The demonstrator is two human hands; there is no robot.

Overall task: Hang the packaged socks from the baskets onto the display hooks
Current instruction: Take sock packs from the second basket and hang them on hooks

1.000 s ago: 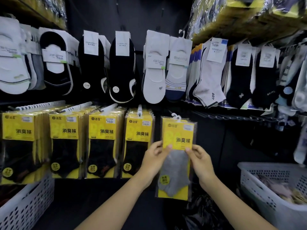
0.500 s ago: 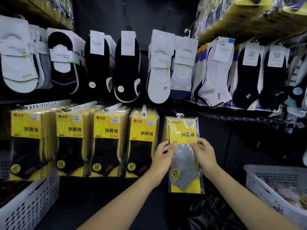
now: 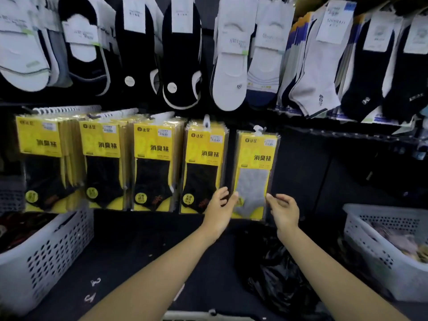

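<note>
White perforated basket at right holds pale packaged socks.

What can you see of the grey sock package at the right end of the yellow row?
The grey sock package is a clear plastic sleeve over a yellow card with black print, showing a grey sock. It hangs upright by a white tab, beside the black sock packages. The left hand and right hand flank its lower edges, fingers relaxed.
</note>
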